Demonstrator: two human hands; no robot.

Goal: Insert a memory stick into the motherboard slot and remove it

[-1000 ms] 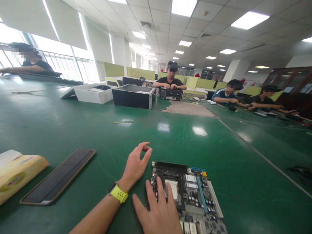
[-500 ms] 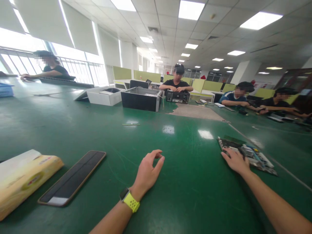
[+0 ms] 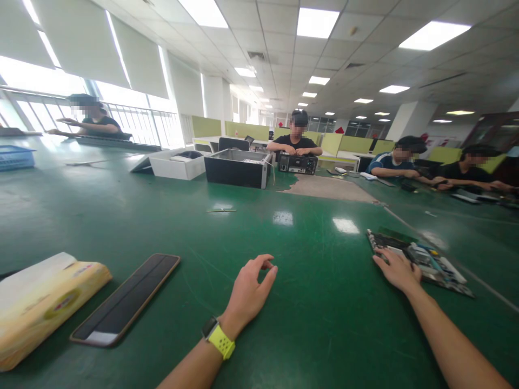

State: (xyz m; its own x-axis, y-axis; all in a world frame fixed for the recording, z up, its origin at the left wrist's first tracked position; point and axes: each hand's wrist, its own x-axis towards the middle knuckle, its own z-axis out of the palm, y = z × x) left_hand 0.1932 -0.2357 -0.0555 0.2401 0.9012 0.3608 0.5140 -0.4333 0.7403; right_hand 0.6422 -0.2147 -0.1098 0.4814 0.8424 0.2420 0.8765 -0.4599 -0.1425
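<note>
My left hand (image 3: pixel 250 289) is at the middle of the green table, fingers loosely curled and the thumb apart from them. It holds nothing, and a watch with a yellow-green strap (image 3: pixel 221 339) is on that wrist. Farther right, my right hand (image 3: pixel 398 270) rests on the near left part of a computer motherboard (image 3: pixel 440 270), with thumb and fingers spread; some fingertips are hidden behind the hand. The board lies flat, with chips, slots and blue and white parts on top.
A smartphone (image 3: pixel 127 297) and a yellow tissue pack (image 3: pixel 52 308) lie at left. Across the table stand a white box (image 3: pixel 178 166), an open computer case (image 3: pixel 237 172) and a black device (image 3: pixel 298 163) under a co-worker's hands. Other people sit at left and right. A thin stick (image 3: pixel 221 210) lies mid-table.
The whole view has shifted slightly right and down. Both my hands keep nearly the same pose, the right one still on the motherboard. The far-left person has raised a hand.
</note>
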